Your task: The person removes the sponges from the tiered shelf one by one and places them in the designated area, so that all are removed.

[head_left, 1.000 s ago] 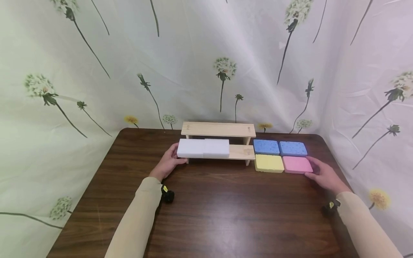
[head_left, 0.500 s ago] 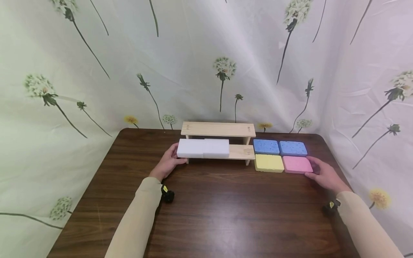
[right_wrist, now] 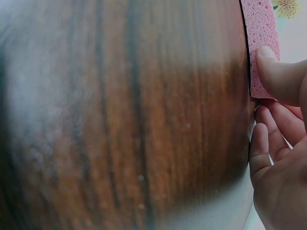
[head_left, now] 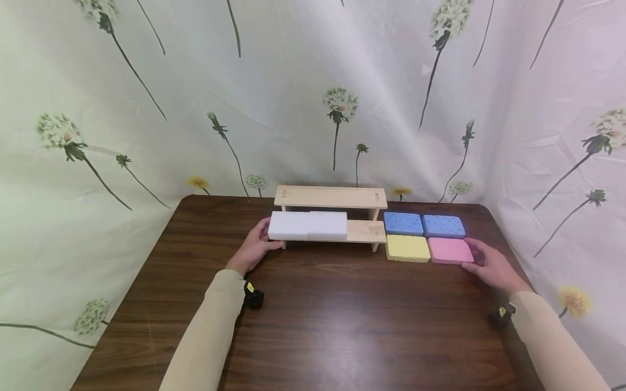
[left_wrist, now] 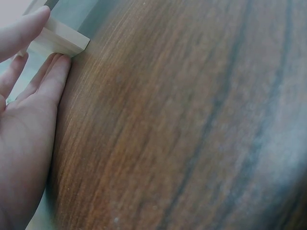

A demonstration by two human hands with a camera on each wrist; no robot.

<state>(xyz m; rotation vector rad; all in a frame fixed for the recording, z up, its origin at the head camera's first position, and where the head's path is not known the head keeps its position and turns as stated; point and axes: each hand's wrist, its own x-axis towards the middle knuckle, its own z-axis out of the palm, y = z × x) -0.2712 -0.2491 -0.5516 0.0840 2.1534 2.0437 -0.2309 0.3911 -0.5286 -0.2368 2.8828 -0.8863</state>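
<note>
On the lower tier of a small wooden rack (head_left: 364,231) lie two smooth white foam blocks (head_left: 289,225), end to end. My left hand (head_left: 254,247) holds the left block's outer end, thumb at the front and fingers behind. In the left wrist view its lower fingers lie against the rack leg (left_wrist: 62,38). On the table to the right of the rack, a pink sponge (head_left: 450,250) lies flat. My right hand (head_left: 491,266) grips its right end, with the thumb on the near corner in the right wrist view; the far fingers are partly hidden.
A yellow sponge (head_left: 408,248) lies left of the pink one, and two blue sponges (head_left: 403,223) sit behind them. The rack's upper tier (head_left: 330,196) stands behind the white blocks. A dandelion-print curtain (head_left: 293,108) hangs along the back of the brown table (head_left: 313,326).
</note>
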